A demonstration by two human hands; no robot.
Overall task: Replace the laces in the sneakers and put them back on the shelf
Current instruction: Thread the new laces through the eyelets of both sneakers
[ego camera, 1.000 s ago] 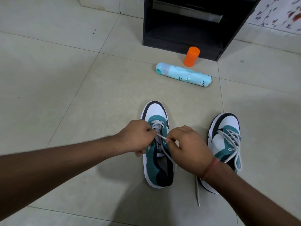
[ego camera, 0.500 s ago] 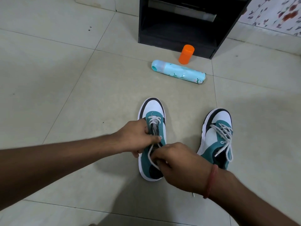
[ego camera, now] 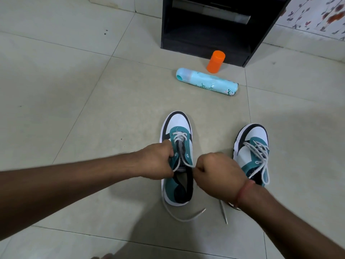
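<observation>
Tiled floor [ego camera: 56, 90] under me: my left hand [ego camera: 156, 161] grips the near sneaker [ego camera: 177, 165], my right hand [ego camera: 218, 176] pinches its lace [ego camera: 183, 161]. Beside it sits the laced sneaker [ego camera: 250, 152]; beyond, a lying can [ego camera: 207, 84], orange cap [ego camera: 215, 61], black shelf [ego camera: 205, 34].

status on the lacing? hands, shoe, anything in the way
Left hand grips left sneaker at the eyelets; right hand pinches its lace. Lower eyelets only laced. Right sneaker laced, on floor. Nothing obstructing.
</observation>
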